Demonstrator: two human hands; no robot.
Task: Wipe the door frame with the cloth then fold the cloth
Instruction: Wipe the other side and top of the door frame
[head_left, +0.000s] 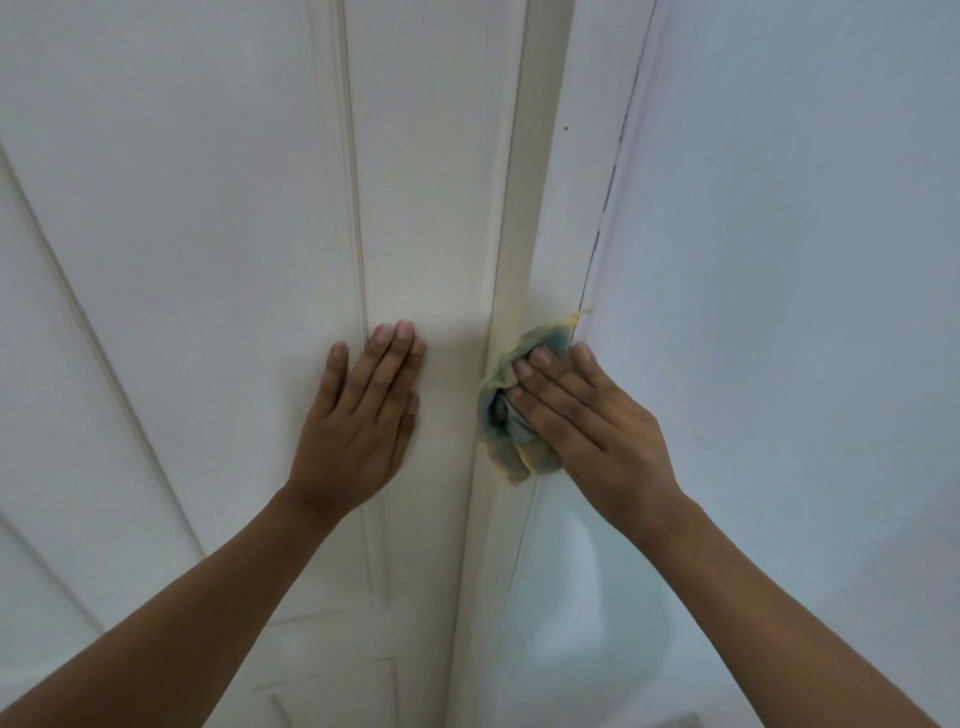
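Note:
A cream door frame runs up the middle of the head view, between a white panelled door on the left and a pale wall on the right. My right hand presses a bunched yellow and blue-green cloth flat against the frame, and much of the cloth is hidden under the fingers. My left hand lies flat on the door, fingers together and pointing up, holding nothing.
A thin dark gap runs along the seam between frame and wall. The door has raised vertical mouldings. A soft shadow falls on the wall below my right arm.

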